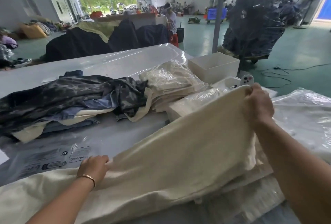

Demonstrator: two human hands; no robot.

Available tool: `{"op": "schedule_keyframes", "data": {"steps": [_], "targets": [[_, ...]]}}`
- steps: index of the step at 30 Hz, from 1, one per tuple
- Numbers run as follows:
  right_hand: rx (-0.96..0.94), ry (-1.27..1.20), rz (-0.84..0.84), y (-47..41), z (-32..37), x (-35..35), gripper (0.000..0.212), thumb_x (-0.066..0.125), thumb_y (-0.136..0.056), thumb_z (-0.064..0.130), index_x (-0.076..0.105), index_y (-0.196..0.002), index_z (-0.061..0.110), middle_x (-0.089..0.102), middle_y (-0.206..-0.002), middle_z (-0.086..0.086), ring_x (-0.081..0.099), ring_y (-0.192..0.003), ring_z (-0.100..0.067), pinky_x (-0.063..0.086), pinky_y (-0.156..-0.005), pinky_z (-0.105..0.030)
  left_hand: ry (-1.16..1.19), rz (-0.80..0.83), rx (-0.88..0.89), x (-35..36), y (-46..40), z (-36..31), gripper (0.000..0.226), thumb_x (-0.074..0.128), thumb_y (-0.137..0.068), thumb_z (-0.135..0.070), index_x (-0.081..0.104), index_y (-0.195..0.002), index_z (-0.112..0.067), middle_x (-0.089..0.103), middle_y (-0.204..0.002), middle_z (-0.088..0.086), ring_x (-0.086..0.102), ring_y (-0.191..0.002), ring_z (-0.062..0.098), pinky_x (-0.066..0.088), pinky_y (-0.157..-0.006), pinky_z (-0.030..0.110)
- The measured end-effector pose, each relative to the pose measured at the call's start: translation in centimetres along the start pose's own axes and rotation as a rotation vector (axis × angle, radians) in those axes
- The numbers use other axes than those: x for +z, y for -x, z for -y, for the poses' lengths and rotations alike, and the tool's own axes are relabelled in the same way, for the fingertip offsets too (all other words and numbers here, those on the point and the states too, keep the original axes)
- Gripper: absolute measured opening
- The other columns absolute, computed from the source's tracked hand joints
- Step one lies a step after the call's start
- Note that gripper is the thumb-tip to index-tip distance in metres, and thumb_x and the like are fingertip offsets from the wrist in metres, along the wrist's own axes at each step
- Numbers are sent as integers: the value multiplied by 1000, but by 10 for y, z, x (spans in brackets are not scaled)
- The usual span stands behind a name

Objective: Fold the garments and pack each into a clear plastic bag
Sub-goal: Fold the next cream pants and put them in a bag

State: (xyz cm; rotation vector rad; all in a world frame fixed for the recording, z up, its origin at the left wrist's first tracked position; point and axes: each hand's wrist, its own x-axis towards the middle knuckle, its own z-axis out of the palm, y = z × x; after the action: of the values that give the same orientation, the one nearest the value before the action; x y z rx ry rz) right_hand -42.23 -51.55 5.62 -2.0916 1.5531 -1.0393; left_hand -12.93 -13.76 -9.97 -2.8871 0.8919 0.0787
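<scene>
Large white work table (pixel 125 66), glossy, ran from near left to far right. Cream, soft-knit garment (pixel 179 152) lay spread across its near edge, the right part lifted clear of the surface in a taut slope. Right hand (pixel 258 105) pinched the raised far corner, fingers curled over the hem. Left hand (pixel 95 167), thin bangle at the wrist, gripped the low near-left fold, knuckles bent.

Left of centre: loose heap of dark mottled denim garments (pixel 71 96). Beyond the raised corner: stack of bagged cream garments (pixel 172 84). White open box (pixel 213 66) at the far right edge. Bare table showed at the far left.

Flat clear plastic bag (pixel 50 155) lay near left, just beyond the left hand; printed "WARNING" read upside down, smaller print illegible.
</scene>
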Motion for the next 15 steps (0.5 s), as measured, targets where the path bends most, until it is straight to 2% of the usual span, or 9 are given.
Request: {"op": "schedule_keyframes", "data": {"steps": [2,4,5,8,11,13,14,15], "targets": [[-30,197,41,0,7,8,27,38,-99,25,49,-122,15,49,-122,-25,54,-104,-41,39,-82,-43,78,-51,-26,-2,-8,8,20,49,-94,-41,62,-98,-26,67,-110,2,60,-105,25,46,-79,30],[-129,432,132,11,12,20,42,45,-97,29,37,-136,17,33,-143,-23,36,-129,-39,33,-98,-49,143,-95,-77,-5,-16,15,27,45,-96,-43,63,-99,-24,66,-109,6,59,-102,27,49,-81,33],[-219,518,163,22,15,28,52,48,-95,32,29,-142,18,23,-150,-20,24,-137,-37,24,-107,-53,153,-102,-98,-6,-18,15,27,43,-96,-42,63,-102,-24,65,-111,6,59,-103,27,49,-82,34],[-574,496,243,61,27,56,61,49,-93,43,28,-145,22,14,-158,-9,11,-144,-29,6,-115,-52,187,-96,-106,-8,-17,4,32,43,-96,-43,57,-120,-29,61,-123,2,55,-112,24,46,-88,33],[-910,363,484,103,36,73,58,44,-93,53,39,-143,24,18,-160,-6,12,-147,-23,8,-118,-42,144,-71,-12,-2,-7,-7,54,57,-88,-53,49,-134,-26,53,-136,0,48,-124,23,39,-99,34],[-1170,339,642,131,28,76,61,45,-90,61,46,-137,23,32,-154,-8,27,-142,-26,20,-116,-40,123,-170,82,-1,2,-10,56,67,-82,-44,57,-129,-16,56,-132,10,50,-120,33,40,-98,44],[-1280,370,704,143,22,77,64,45,-87,66,49,-135,23,38,-151,-8,32,-140,-26,25,-114,-41,118,-265,144,1,10,-13,52,63,-82,-43,62,-123,-11,59,-127,14,54,-115,36,43,-95,48],[-1344,426,751,152,14,77,70,44,-84,70,48,-136,23,39,-150,-9,33,-140,-27,23,-115,-44,118,-318,201,1,20,-17,51,51,-85,-46,66,-119,-9,62,-124,15,57,-111,36,46,-92,50]]}}
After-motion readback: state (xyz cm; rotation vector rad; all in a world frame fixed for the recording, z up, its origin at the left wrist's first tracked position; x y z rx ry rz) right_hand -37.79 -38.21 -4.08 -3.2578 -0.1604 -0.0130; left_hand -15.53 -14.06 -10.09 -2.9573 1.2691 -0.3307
